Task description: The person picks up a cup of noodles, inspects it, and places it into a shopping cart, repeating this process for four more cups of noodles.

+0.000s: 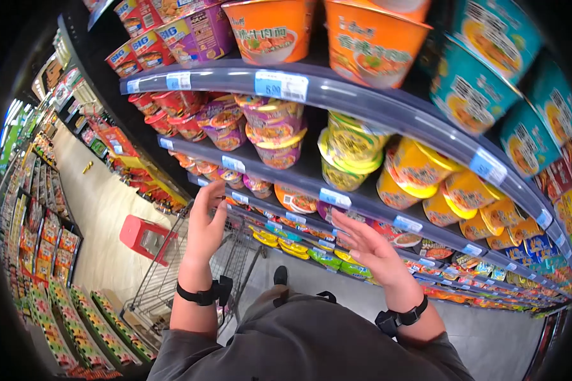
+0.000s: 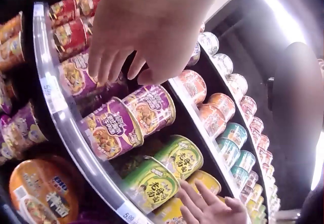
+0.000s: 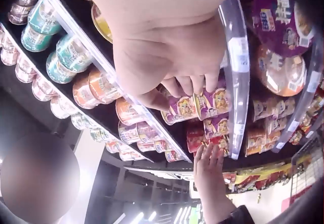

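Observation:
My left hand (image 1: 204, 222) is raised in front of the shelves, fingers loosely bent and nothing in them. Level with it, my right hand (image 1: 372, 247) has its fingers stretched out and is also empty. Both hands wear dark wrist straps. Stacked instant noodle cups face them: purple cups (image 1: 279, 149), green cups (image 1: 353, 152) and yellow cups (image 1: 416, 178). In the left wrist view, the left fingers overlap purple noodle cups (image 2: 109, 133), and the right hand (image 2: 212, 206) shows near the green and yellow ones.
Orange noodle tubs (image 1: 270, 32) and teal noodle tubs (image 1: 473, 89) stand on the shelf above. A price-tagged shelf edge (image 1: 337, 86) curves across. A wire shopping cart (image 1: 156, 279) with a red part (image 1: 143, 235) stands at the left, beside the aisle floor (image 1: 102, 184).

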`<act>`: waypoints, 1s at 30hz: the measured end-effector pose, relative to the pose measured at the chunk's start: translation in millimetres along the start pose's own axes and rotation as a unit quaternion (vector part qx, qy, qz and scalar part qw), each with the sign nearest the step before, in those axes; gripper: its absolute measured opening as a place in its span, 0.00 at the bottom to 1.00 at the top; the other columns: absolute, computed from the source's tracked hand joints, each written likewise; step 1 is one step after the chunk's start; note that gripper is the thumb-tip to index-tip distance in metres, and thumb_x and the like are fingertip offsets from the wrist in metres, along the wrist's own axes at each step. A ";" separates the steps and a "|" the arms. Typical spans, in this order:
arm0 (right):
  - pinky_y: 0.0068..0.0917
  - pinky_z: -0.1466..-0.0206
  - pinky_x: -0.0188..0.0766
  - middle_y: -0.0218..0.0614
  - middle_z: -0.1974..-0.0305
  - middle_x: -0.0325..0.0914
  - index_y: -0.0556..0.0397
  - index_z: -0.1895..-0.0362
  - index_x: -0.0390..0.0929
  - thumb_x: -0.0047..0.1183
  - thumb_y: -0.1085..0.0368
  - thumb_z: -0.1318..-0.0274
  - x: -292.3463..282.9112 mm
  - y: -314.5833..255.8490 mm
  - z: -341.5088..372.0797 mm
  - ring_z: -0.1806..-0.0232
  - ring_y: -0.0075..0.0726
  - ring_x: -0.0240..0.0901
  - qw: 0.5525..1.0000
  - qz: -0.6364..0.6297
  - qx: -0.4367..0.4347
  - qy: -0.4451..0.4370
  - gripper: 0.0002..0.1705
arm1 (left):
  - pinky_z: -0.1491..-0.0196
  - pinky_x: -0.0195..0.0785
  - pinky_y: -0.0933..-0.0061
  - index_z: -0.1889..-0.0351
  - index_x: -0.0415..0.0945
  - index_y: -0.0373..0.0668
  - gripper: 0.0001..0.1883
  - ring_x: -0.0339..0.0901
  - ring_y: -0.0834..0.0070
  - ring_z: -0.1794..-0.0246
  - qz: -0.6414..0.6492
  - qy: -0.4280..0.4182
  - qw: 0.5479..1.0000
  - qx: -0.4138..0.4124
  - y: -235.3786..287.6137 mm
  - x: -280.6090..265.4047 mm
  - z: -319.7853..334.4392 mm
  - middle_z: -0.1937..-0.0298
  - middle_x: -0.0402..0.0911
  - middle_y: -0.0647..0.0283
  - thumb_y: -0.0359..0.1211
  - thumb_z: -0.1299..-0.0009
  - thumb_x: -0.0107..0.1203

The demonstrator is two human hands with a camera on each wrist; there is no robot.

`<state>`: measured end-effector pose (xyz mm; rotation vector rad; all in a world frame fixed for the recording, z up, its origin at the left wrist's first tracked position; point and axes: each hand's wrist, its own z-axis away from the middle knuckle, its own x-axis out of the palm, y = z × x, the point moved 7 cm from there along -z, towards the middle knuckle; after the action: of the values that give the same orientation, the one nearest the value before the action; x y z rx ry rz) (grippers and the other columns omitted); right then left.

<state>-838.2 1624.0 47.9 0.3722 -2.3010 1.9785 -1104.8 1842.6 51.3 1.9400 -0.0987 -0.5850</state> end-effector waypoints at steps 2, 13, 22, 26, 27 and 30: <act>0.48 0.14 0.36 0.45 0.15 0.42 0.57 0.17 0.49 0.50 0.76 0.37 4.8 -7.7 -35.7 0.13 0.44 0.36 0.999 -0.022 -0.034 0.017 0.45 | 0.38 0.71 0.66 0.32 0.70 0.36 0.23 0.78 0.65 0.37 0.012 0.017 0.999 0.045 8.1 1.1 -38.4 0.37 0.79 0.53 0.20 0.26 0.52; 0.47 0.14 0.21 0.49 0.14 0.31 0.64 0.17 0.34 0.51 0.78 0.41 5.3 -41.8 -158.1 0.12 0.46 0.22 0.984 0.053 -0.156 0.075 0.54 | 0.32 0.68 0.61 0.27 0.63 0.30 0.29 0.78 0.58 0.35 0.075 -0.081 0.984 0.138 33.3 17.6 -162.3 0.36 0.78 0.47 0.22 0.27 0.55; 0.47 0.14 0.22 0.50 0.15 0.30 0.63 0.17 0.30 0.54 0.76 0.41 -1.2 -44.6 -169.4 0.12 0.48 0.22 0.984 0.062 -0.164 0.013 0.57 | 0.30 0.66 0.60 0.26 0.61 0.27 0.32 0.77 0.56 0.34 0.079 -0.078 0.981 0.160 38.7 18.6 -157.9 0.35 0.76 0.44 0.21 0.30 0.54; 0.48 0.14 0.23 0.51 0.14 0.29 0.62 0.16 0.29 0.55 0.74 0.41 0.3 -44.0 -161.7 0.12 0.48 0.22 0.988 0.057 -0.138 -0.041 0.58 | 0.29 0.65 0.60 0.23 0.56 0.27 0.36 0.75 0.59 0.31 0.077 -0.019 0.985 0.153 53.9 10.6 -133.1 0.32 0.74 0.45 0.20 0.30 0.53; 0.48 0.14 0.24 0.50 0.14 0.28 0.61 0.16 0.29 0.55 0.73 0.41 1.4 -44.7 -159.9 0.12 0.48 0.22 0.988 0.054 -0.131 -0.054 0.58 | 0.28 0.64 0.61 0.23 0.56 0.27 0.36 0.74 0.61 0.30 0.086 -0.012 0.985 0.148 60.1 9.1 -124.9 0.30 0.72 0.47 0.20 0.31 0.53; 0.49 0.14 0.25 0.50 0.14 0.27 0.60 0.16 0.28 0.56 0.72 0.42 7.0 -49.6 -153.1 0.12 0.47 0.23 0.988 0.036 -0.116 -0.098 0.60 | 0.27 0.63 0.61 0.22 0.56 0.28 0.36 0.73 0.62 0.29 0.093 0.024 0.989 0.109 73.9 4.0 -94.3 0.27 0.70 0.49 0.19 0.30 0.52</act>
<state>-847.5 1766.9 121.8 0.4893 -2.6662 1.7473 -1045.5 1887.9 145.1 2.1263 -0.3215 -0.4165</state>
